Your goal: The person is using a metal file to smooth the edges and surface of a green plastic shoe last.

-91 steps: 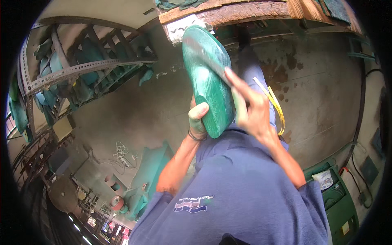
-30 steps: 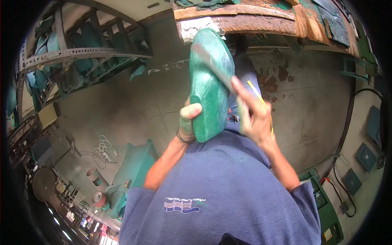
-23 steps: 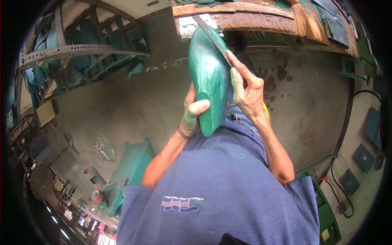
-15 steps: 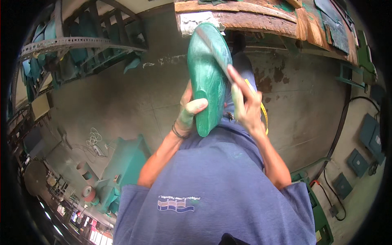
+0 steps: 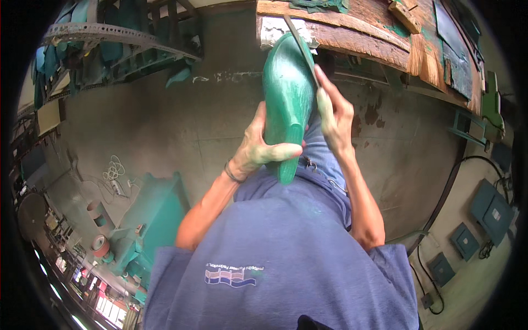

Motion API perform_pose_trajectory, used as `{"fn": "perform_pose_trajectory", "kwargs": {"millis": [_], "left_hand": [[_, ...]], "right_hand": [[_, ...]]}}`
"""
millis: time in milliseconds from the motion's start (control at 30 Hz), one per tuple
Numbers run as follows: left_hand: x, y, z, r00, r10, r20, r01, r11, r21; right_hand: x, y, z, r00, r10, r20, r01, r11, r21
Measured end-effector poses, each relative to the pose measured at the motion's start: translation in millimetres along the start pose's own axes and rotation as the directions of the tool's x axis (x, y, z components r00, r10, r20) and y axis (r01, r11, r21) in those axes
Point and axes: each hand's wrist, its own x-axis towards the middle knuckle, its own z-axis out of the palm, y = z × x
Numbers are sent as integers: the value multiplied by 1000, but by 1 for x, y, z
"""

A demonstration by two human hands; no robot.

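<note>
A green shoe last points away from me, its toe end against the white-wrapped corner of a wooden workbench. My left hand wraps round its near end from the left, the thumb lying across the top. In my right hand is a long, narrow metal file, gripped with the index finger stretched along it. The file lies slantwise along the right edge of the last's toe, its tip reaching over the bench corner. Pale green dust coats both hands.
On the bench lie a small wooden block and a green cloth. Shelving with a perforated metal rail stands far left. A green machine is at my left, and dark electrical boxes line the right wall.
The file has moved from across the top of the last to its right edge, its tip now farther away. The last has rolled slightly, and my left thumb reaches farther across it.
</note>
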Motion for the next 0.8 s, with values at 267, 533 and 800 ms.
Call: {"fn": "perform_pose_trajectory", "kwargs": {"millis": [267, 533, 800], "left_hand": [[-1, -5, 3, 996, 39, -74, -33, 997, 71], [5, -11, -8, 995, 88, -40, -85, 995, 58], [10, -12, -23, 998, 58, 0, -57, 988, 142]], "right_hand": [[-94, -31, -9, 899, 417, 131, -431, 896, 105], [-50, -22, -6, 990, 99, 98, -91, 993, -77], [32, -2, -16, 979, -109, 172, 156, 947, -283]]}}
